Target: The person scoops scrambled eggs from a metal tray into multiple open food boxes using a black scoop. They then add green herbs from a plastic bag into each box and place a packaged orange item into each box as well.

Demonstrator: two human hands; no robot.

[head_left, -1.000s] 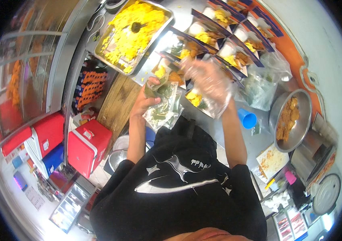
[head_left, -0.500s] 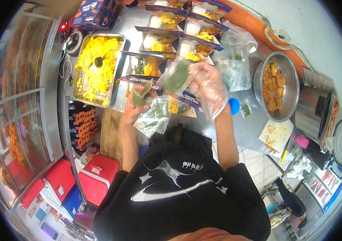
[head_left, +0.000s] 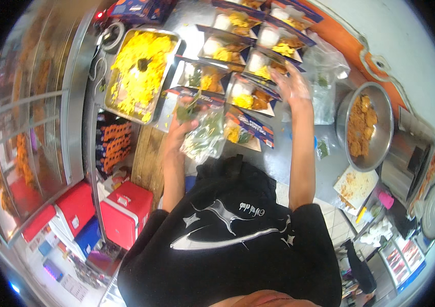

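Your left hand (head_left: 184,123) now pinches a clear bag of green leaves (head_left: 204,134), which hangs just below its fingers beside the nearest open meal box (head_left: 245,128), while your gloved right hand (head_left: 293,84), fingers spread and empty, has swung out over the boxes toward the rice-and-chicken tray (head_left: 255,94) after dropping its greens.

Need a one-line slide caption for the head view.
Left hand holds a bag of greens; gloved right hand reaches over open meal boxes.
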